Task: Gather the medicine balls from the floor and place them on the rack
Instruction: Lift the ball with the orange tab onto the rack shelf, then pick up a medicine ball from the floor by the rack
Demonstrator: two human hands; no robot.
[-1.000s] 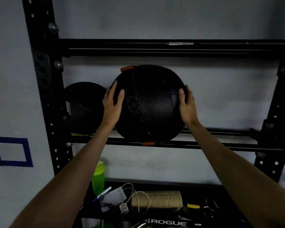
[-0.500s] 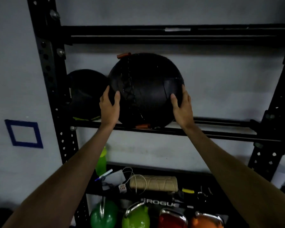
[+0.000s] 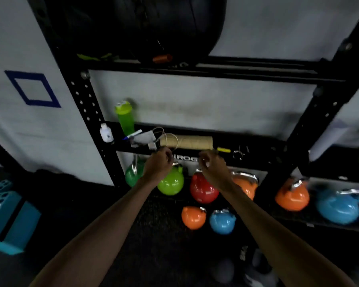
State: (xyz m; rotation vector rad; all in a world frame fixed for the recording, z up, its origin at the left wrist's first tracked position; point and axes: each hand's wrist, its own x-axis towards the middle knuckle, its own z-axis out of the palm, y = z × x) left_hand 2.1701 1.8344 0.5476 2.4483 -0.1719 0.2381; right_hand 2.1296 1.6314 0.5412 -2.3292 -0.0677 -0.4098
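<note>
- Head view: black medicine ball [image 3: 170, 23] is sitting on the top rail of the rack [image 3: 216, 69], toward the rack's left end, cut off by the frame edge; an orange tab at its base is touching the rail.
- Left hand [image 3: 159, 165] is hovering in front of the rack's middle shelf, fingers loosely curled, gripping nothing. Motion blur is softening the detail.
- Right hand [image 3: 212, 166] is hovering just beside it at the same shelf edge, fingers likewise loosely curled and holding nothing.
- Both hands are hanging well below the ball, apart from it.
- Middle shelf of the rack is carrying a green shaker bottle [image 3: 124, 118], a small white bottle [image 3: 106, 133] by the left upright, and a tan roller [image 3: 187, 141] lying on its side.
- Under the rack, kettlebells are standing in a row: green kettlebell [image 3: 171, 183], red kettlebell [image 3: 204, 190], orange kettlebell [image 3: 292, 195], blue kettlebell [image 3: 338, 206].
- Left of the rack, a teal block [image 3: 10, 220] is lying on the dark floor.
</note>
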